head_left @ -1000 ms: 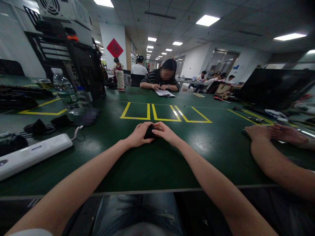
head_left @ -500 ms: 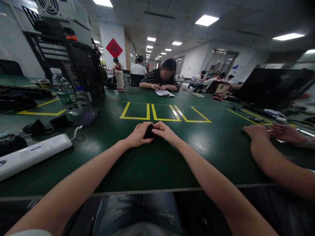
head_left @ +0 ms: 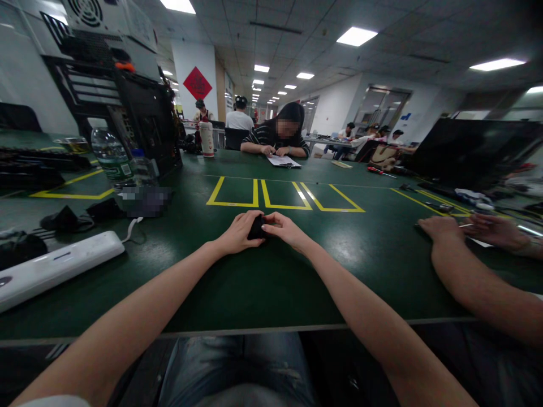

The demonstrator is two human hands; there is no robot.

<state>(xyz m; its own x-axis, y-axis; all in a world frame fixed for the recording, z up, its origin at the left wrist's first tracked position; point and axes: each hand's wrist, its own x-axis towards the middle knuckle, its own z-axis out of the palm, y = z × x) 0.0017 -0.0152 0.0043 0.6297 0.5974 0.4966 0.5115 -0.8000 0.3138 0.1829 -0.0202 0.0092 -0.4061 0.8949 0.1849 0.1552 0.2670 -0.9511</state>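
Between my hands, low over the green table (head_left: 254, 288), is a small black object (head_left: 256, 228) whose kind I cannot make out. My left hand (head_left: 240, 232) is closed round its left side, with the thumb along the near edge. From the right, my right hand (head_left: 282, 228) grips the same object between thumb and fingers. Much of the object is hidden by the fingers. Just beyond my hands lie yellow tape outlines (head_left: 285, 207) on the tabletop.
At left are a white power strip (head_left: 63, 265), a water bottle (head_left: 109, 155) and a black computer case (head_left: 148, 113). Another person's hands (head_left: 441, 227) work at right, by a dark monitor (head_left: 475, 152). A person (head_left: 275, 135) sits opposite, over a clipboard (head_left: 284, 161).
My hands and the black object stay almost exactly where they were. The person opposite has tilted their head slightly.
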